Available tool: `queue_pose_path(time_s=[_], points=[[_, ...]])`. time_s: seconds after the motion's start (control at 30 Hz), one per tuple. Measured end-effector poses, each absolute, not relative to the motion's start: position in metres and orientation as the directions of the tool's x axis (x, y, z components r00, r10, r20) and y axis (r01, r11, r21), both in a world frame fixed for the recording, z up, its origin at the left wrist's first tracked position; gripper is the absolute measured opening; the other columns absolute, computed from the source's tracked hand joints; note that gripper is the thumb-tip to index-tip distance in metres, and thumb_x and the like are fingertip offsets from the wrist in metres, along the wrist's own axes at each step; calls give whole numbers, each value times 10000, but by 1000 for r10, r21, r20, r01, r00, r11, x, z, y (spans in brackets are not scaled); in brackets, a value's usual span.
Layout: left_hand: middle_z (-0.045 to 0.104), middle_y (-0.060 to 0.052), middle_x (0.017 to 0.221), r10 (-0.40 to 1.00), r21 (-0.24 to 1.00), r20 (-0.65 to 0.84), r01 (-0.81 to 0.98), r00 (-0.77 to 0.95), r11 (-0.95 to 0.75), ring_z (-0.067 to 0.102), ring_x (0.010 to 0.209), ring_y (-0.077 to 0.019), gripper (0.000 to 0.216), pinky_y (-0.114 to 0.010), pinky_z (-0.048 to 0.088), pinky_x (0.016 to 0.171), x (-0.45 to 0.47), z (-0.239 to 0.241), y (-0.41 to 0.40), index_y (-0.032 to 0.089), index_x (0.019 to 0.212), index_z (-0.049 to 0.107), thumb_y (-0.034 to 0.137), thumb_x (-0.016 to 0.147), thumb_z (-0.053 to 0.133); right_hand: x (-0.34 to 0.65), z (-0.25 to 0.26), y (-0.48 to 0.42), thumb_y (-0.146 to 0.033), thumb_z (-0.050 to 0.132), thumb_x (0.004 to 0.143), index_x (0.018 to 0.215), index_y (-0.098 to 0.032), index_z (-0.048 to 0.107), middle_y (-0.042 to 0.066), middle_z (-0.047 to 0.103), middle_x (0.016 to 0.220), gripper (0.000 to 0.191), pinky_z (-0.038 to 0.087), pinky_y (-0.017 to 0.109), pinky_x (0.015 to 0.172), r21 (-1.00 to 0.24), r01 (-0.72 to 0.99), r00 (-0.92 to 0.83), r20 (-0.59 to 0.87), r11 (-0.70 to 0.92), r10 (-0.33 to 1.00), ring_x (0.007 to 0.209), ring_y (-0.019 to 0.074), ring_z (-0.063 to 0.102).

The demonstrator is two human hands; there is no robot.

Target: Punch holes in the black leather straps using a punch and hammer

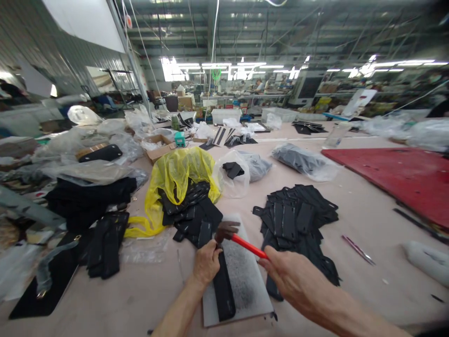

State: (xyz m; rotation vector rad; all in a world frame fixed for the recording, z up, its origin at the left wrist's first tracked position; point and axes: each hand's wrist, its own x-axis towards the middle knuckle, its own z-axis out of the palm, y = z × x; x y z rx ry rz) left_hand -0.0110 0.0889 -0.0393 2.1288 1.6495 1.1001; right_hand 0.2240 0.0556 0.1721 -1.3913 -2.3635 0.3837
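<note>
My right hand [280,271] is wrapped round the red handle of a hammer [247,245]. The hammer's dark head is over the far end of a long black strap-like piece [224,290], close to my left fingertips; whether it touches cannot be told. My left hand [206,262] pinches that piece near its far end. Underneath lies a pale board [245,281] with dark smudges on its surface. Black pieces [199,217] lie just beyond my left hand, spilling from a yellow plastic bag [182,164]. To the right is a heap of similar black pieces [298,215].
A pink-handled pointed tool [358,249] lies on the right of the table, near a white roll [428,262]. Farther back are a red board [396,178] and clear bags [301,161] of dark pieces. Black fabric and plastic wrapping crowd the left side.
</note>
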Motion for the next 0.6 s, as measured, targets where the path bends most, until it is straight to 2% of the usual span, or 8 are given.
queue_pose_path(time_s=[0.07, 0.17, 0.23, 0.33, 0.4, 0.5, 0.53, 0.6], points=[[673, -28, 757, 904, 597, 419, 725, 85, -344, 674, 717, -199, 141, -283, 499, 643, -11, -38, 89, 216, 880, 584, 103, 857, 503, 225, 172, 55, -474, 307, 1005, 744, -237, 473, -16, 506, 529, 390, 198, 284, 445, -415, 803, -402, 154, 428, 902, 410, 127, 417], [669, -27, 755, 910, 609, 407, 718, 82, -337, 676, 739, -204, 143, -289, 503, 662, -10, -36, 90, 217, 894, 587, 104, 861, 506, 224, 178, 58, -472, 175, 1022, 797, -239, 477, 16, 528, 580, 443, 261, 277, 464, -456, 818, -265, 242, 350, 933, 475, 151, 462], [669, -29, 762, 910, 608, 408, 719, 80, -336, 678, 749, -208, 146, -291, 505, 663, -10, -36, 90, 215, 906, 588, 102, 858, 510, 224, 179, 61, -485, 211, 1011, 766, -235, 485, 17, 509, 537, 445, 228, 281, 446, -452, 821, -276, 219, 348, 936, 440, 146, 429], [669, -28, 762, 904, 605, 419, 716, 86, -349, 678, 745, -203, 158, -283, 507, 662, -10, -36, 90, 216, 918, 592, 96, 855, 510, 226, 182, 65, -523, 356, 972, 701, -236, 471, -12, 469, 472, 412, 142, 291, 435, -424, 806, -387, 148, 412, 910, 370, 120, 335], [667, -31, 756, 902, 602, 423, 717, 87, -352, 678, 744, -202, 149, -282, 509, 665, -10, -37, 90, 213, 908, 595, 101, 857, 511, 226, 187, 66, -525, 335, 985, 727, -238, 456, -18, 473, 501, 405, 171, 278, 437, -469, 787, -344, 207, 401, 916, 388, 120, 352], [666, -38, 753, 907, 599, 413, 725, 84, -340, 680, 754, -207, 132, -285, 514, 676, -10, -37, 90, 206, 888, 596, 109, 861, 511, 222, 185, 63, -520, 189, 1011, 771, -242, 437, 0, 492, 563, 443, 272, 268, 462, -584, 735, -158, 345, 343, 925, 454, 139, 426], [666, -39, 752, 908, 598, 411, 726, 86, -340, 680, 753, -208, 131, -285, 516, 677, -10, -36, 90, 205, 885, 596, 108, 859, 512, 222, 181, 62, -514, 175, 1009, 767, -242, 439, 2, 489, 558, 450, 267, 275, 461, -582, 737, -176, 328, 345, 928, 450, 142, 417], [670, -41, 758, 908, 599, 410, 724, 87, -340, 680, 746, -207, 134, -284, 519, 672, -10, -36, 90, 203, 893, 597, 108, 855, 511, 225, 170, 62, -512, 249, 992, 740, -238, 452, -8, 464, 524, 424, 206, 290, 450, -522, 770, -318, 186, 368, 930, 420, 136, 355]])
